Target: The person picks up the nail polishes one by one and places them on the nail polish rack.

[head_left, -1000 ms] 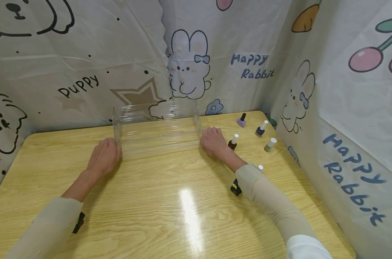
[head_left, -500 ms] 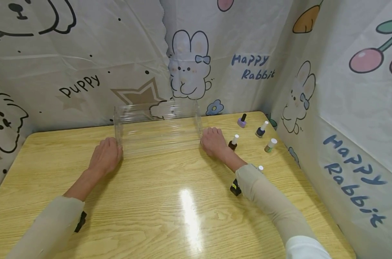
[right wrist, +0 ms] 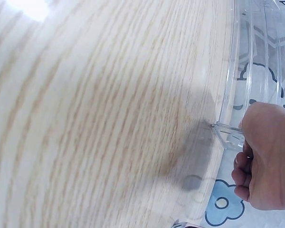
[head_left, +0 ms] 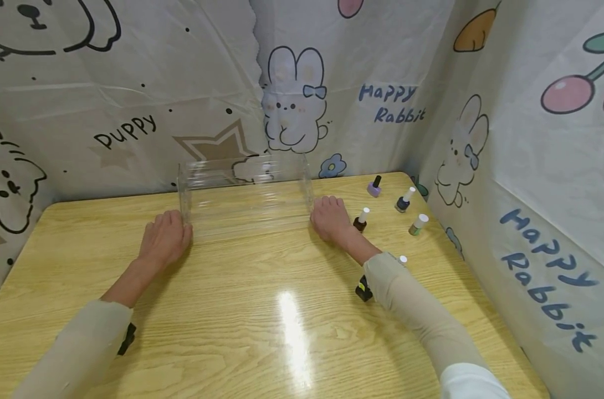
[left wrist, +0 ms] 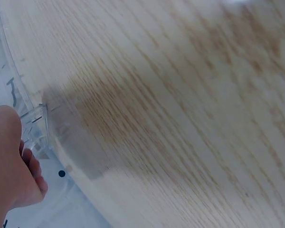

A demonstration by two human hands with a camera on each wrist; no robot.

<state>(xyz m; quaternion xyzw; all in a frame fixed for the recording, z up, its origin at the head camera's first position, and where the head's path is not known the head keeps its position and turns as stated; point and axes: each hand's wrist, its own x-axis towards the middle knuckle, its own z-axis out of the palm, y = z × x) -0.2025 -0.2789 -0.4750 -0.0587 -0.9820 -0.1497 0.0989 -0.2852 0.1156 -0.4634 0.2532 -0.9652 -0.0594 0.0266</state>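
A clear plastic tiered display rack (head_left: 184,194) stands at the back of the wooden table, against the patterned cloth. My left hand (head_left: 166,238) grips its left end, with the fingers curled at the clear end panel (left wrist: 42,121) in the left wrist view. At the opposite end my right hand (head_left: 330,220) holds the right side panel. In the right wrist view, that thumb and the curled fingers close around the panel's edge (right wrist: 228,129). A dark nail polish bottle (head_left: 360,223) with a white cap stands just right of my right hand.
More nail polish bottles stand at the right: a purple one (head_left: 374,189), a dark blue one (head_left: 403,203) and a glittery one (head_left: 418,226). A white cap (head_left: 403,259) shows behind my right sleeve. Printed cloth (head_left: 541,183) hangs along the back and right.
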